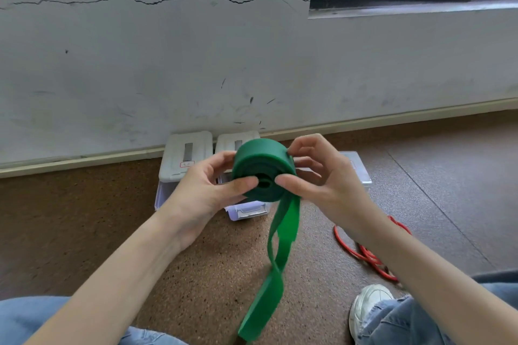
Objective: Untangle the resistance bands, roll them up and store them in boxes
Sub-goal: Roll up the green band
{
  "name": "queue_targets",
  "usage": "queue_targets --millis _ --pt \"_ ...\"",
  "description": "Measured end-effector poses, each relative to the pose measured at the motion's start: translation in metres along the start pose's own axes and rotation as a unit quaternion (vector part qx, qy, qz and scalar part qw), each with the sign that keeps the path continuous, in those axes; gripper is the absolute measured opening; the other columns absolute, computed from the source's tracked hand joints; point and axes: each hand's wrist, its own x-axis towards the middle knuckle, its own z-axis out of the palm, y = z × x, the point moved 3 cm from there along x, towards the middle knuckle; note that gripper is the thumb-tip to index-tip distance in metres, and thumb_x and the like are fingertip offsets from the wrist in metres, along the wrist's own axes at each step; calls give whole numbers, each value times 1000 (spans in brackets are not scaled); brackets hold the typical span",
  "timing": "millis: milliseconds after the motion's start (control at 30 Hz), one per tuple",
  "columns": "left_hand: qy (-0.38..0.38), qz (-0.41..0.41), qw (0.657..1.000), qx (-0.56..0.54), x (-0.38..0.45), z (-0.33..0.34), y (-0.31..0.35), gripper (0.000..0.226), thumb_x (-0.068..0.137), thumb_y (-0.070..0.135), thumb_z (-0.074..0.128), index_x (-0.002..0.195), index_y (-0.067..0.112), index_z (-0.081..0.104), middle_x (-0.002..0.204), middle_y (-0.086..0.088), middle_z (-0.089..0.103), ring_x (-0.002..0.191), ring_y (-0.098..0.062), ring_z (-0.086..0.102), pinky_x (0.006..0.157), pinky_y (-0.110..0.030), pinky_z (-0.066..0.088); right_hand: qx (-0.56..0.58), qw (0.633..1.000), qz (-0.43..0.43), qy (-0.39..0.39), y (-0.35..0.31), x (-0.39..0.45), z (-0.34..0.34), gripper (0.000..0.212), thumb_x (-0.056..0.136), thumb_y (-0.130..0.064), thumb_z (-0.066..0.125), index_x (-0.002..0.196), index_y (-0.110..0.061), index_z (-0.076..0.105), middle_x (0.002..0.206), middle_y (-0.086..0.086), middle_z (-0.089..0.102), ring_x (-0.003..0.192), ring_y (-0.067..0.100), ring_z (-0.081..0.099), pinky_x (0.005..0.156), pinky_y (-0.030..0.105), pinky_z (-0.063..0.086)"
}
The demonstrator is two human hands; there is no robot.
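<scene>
1. The green resistance band (pixel 263 169) was held up between the two hands, above the floor and in front of the storage boxes (pixel 185 154) that stood against the wall (pixel 168 64). Most of it was already wound into a thick roll.

2. The left hand (pixel 207 187) gripped the roll from its left side. Its thumb pressed on the face of the roll that looked toward the person, and its curled fingers went behind.

3. The right hand (pixel 316 176) gripped the roll from the right side in the same way: thumb on the near face beside the centre hole, fingers curled over the top and outer edge.

4. The axis of the roll pointed roughly toward the person, so the round face with the hole was seen almost frontally.

5. The loose tail (pixel 277 255) left the roll at its lower right, just under the right hand, and hung down with a twist toward the person's lap. Its long axis ran downward, away from both hands.

6. I judge that the right hand was nearer to the tail, so it would feed the tail in while the left hand turns the roll.

7. A red band (pixel 367 255) lay on the floor under the right forearm, well apart from the roll.
</scene>
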Motion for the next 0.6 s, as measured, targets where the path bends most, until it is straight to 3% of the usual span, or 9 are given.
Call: queue_targets --millis 67,133,200,267,333,400,467,600 --pt "-3 -9 1000 13 -2 1 -1 49 54 18 80 101 17 67 104 -3 71 96 -21 69 75 -24 56 -43 999 3 -4 1 -1 -1 33 73 -12 75 92 -28 54 95 -3 64 85 13 66 76 36 58" --pt "-7 15 990 141 -3 1 2 43 61 15 79 101 26 66 101 5 71 91 -10 69 72 -14 53 -114 993 -2 -18 1 -1 -5 32 72 -13 76 92 -29 56 96 -3 64 86 14 65 77 37 58" --pt "-32 44 954 296 -5 6 4 45 69 13 79 102 36 61 99 18 68 89 2 66 71 -6 48 -232 970 -46 -56 0 -2 -3 29 74 -16 76 96 -28 62 96 -8 63 88 11 62 80 32 55" --pt "-64 48 937 340 -8 11 2 44 71 12 78 102 38 60 97 22 67 90 4 64 72 -6 48 -298 946 -94 -84 -1 -3 2 29 74 -19 77 100 -26 66 91 -16 59 83 5 57 76 23 49" --pt "-67 27 961 268 -10 12 3 40 67 11 78 101 30 65 98 14 71 88 -6 68 71 -13 52 -233 965 -81 -87 -1 -4 4 30 74 -17 77 101 -26 66 92 -14 62 86 6 60 77 24 51" --pt "-58 7 992 116 -9 9 7 36 61 13 76 95 24 71 99 4 73 88 -16 71 67 -20 55 -71 995 -27 -61 -3 -1 0 37 72 -15 77 103 -26 60 95 -11 66 92 9 64 77 25 54" --pt "-39 9 999 -15 -5 6 10 32 59 12 73 89 23 75 99 -2 73 89 -19 71 67 -23 56 43 999 -10 -17 -4 1 -6 41 68 -16 77 100 -26 54 92 -8 67 89 11 66 74 23 53" --pt "4 -12 995 -101 -1 6 2 35 60 10 71 95 14 71 104 -10 71 92 -24 70 67 -27 57 42 999 -21 14 -2 -1 -1 39 70 -17 79 95 -24 51 91 -2 67 85 13 67 72 26 55"
